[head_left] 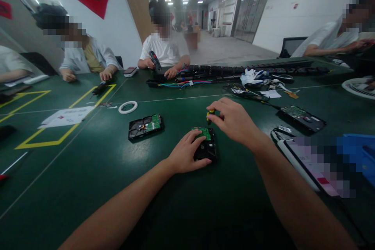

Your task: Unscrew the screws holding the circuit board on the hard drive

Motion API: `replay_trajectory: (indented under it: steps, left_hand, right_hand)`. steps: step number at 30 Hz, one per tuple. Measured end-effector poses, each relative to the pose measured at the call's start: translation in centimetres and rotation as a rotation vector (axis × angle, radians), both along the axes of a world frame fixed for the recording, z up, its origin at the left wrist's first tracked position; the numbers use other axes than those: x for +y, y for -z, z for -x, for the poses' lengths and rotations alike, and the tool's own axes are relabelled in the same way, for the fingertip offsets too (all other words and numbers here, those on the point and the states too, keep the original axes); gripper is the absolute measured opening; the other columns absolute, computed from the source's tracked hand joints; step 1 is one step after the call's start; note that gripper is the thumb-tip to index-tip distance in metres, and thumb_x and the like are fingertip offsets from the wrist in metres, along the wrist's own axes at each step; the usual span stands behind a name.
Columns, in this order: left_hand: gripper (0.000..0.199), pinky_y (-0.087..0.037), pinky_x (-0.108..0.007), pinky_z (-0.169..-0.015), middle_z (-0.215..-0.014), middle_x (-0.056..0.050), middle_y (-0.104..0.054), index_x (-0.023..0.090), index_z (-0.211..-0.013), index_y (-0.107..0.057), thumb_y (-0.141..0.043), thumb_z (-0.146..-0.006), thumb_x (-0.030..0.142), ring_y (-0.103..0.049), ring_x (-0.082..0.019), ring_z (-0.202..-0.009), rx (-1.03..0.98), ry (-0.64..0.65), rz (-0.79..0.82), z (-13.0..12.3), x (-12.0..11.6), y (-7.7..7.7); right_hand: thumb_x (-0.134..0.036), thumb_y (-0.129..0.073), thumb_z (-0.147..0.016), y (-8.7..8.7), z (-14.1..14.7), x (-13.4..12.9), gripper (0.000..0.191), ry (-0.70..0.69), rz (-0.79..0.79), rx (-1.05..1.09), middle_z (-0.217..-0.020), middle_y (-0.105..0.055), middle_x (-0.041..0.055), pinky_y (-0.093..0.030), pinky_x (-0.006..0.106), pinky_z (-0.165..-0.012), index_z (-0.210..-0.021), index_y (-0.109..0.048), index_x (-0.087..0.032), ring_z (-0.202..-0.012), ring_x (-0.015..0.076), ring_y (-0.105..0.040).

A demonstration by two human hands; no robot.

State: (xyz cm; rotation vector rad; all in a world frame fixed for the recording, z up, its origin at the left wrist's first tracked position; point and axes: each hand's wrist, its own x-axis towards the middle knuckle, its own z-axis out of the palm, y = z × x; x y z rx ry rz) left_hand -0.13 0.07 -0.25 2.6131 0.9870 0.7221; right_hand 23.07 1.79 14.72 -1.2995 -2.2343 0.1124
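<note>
A black hard drive [209,149] with a green circuit board lies on the green table in front of me. My left hand [190,150] rests over its left side, fingers spread and pressing on it. Above the drive's far right corner, my right hand [230,119] pinches a small yellow and black screwdriver [210,115]. Its tip points down at the board; whether it touches a screw is too small to tell. To the left lies a second hard drive [145,126], its board side up.
A third hard drive [301,118] lies at the right, near a tablet-like device [310,164] and a blue bin [357,148]. White tape roll [128,107], cable bundles [187,83] and white gloves [254,77] lie farther back. Across the table a person holds a power drill [155,60].
</note>
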Motion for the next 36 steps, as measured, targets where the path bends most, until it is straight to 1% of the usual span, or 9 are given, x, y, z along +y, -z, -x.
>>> replay_trajectory:
  steps: [6,10,14,18,21,24,29,33,36]
  left_hand:
    - [0.088,-0.041,-0.067,-0.13,-0.164,-0.019,-0.048,0.024,-0.159,-0.049,-0.078,-0.09,0.071,-0.043,-0.044,-0.158,-0.002,0.007,0.001,0.01,0.04,0.04]
    - [0.088,-0.041,-0.068,-0.129,-0.164,-0.018,-0.048,0.026,-0.16,-0.049,-0.078,-0.09,0.07,-0.044,-0.045,-0.157,-0.009,-0.001,0.017,-0.03,-0.07,-0.05]
    - [0.088,-0.041,-0.068,-0.129,-0.164,-0.018,-0.048,0.026,-0.16,-0.049,-0.078,-0.09,0.07,-0.043,-0.044,-0.157,-0.005,-0.005,0.014,0.0,-0.1,-0.07]
    - [0.089,-0.041,-0.065,-0.13,-0.163,-0.019,-0.048,0.024,-0.16,-0.05,-0.077,-0.091,0.072,-0.043,-0.043,-0.158,0.009,-0.001,0.003,0.01,0.0,0.02]
    - [0.089,-0.041,-0.064,-0.131,-0.163,-0.019,-0.048,0.022,-0.16,-0.05,-0.077,-0.091,0.072,-0.043,-0.042,-0.158,0.013,0.002,-0.002,-0.02,0.05,0.06]
    - [0.088,-0.04,-0.065,-0.131,-0.164,-0.018,-0.048,0.024,-0.16,-0.05,-0.078,-0.091,0.071,-0.042,-0.043,-0.158,0.009,-0.002,0.004,-0.05,0.05,0.09]
    - [0.089,-0.04,-0.065,-0.131,-0.164,-0.018,-0.047,0.023,-0.16,-0.05,-0.077,-0.091,0.072,-0.042,-0.043,-0.159,0.018,-0.004,-0.007,-0.03,0.05,0.13]
    - [0.088,-0.041,-0.066,-0.13,-0.165,-0.018,-0.047,0.024,-0.159,-0.05,-0.076,-0.091,0.073,-0.042,-0.043,-0.158,0.021,-0.003,-0.002,0.0,0.07,0.1]
    - [0.089,-0.041,-0.066,-0.13,-0.165,-0.019,-0.047,0.023,-0.16,-0.05,-0.077,-0.091,0.073,-0.043,-0.044,-0.158,0.021,-0.005,0.002,0.04,0.1,0.12]
  right_hand:
    - [-0.015,-0.063,-0.101,-0.01,0.15,-0.13,0.024,-0.048,-0.007,-0.012,-0.124,-0.075,0.0129,-0.052,0.041,-0.098,-0.122,-0.073,-0.018,-0.107,0.0271,-0.07]
    - [-0.012,-0.063,-0.097,-0.13,0.24,-0.23,0.028,-0.019,-0.005,0.011,-0.123,-0.075,0.0116,-0.052,0.039,-0.091,-0.124,-0.068,-0.018,-0.094,0.0237,-0.068]
    - [-0.013,-0.065,-0.098,-0.32,0.21,-0.38,0.02,-0.023,-0.009,-0.015,-0.115,-0.075,0.0086,-0.05,0.037,-0.089,-0.116,-0.069,-0.021,-0.093,0.0228,-0.067]
    - [-0.021,-0.073,-0.098,-0.35,0.26,-0.37,0.01,0.038,-0.022,-0.035,-0.11,-0.074,0.0082,-0.049,0.036,-0.083,-0.107,-0.071,-0.021,-0.086,0.0215,-0.065]
    - [-0.025,-0.075,-0.099,-0.2,0.38,-0.26,0.008,0.082,-0.043,-0.059,-0.109,-0.074,0.0093,-0.048,0.037,-0.084,-0.105,-0.071,-0.02,-0.091,0.0242,-0.067]
    - [-0.027,-0.067,-0.104,-0.03,0.56,-0.22,0.009,0.082,-0.054,-0.056,-0.11,-0.076,0.0102,-0.049,0.038,-0.086,-0.109,-0.072,-0.021,-0.098,0.0265,-0.069]
    - [-0.023,-0.063,-0.105,0.03,0.56,-0.32,0.015,0.007,-0.036,-0.011,-0.114,-0.079,0.0106,-0.052,0.04,-0.092,-0.113,-0.075,-0.02,-0.102,0.0264,-0.072]
    - [-0.017,-0.061,-0.103,0.0,0.33,-0.28,0.022,-0.07,-0.036,0.023,-0.121,-0.08,0.0109,-0.055,0.042,-0.1,-0.119,-0.076,-0.019,-0.112,0.0276,-0.074]
    - [-0.014,-0.058,-0.102,-0.02,0.27,-0.18,0.027,-0.08,-0.038,0.012,-0.125,-0.081,0.012,-0.055,0.044,-0.105,-0.122,-0.077,-0.017,-0.117,0.0293,-0.075]
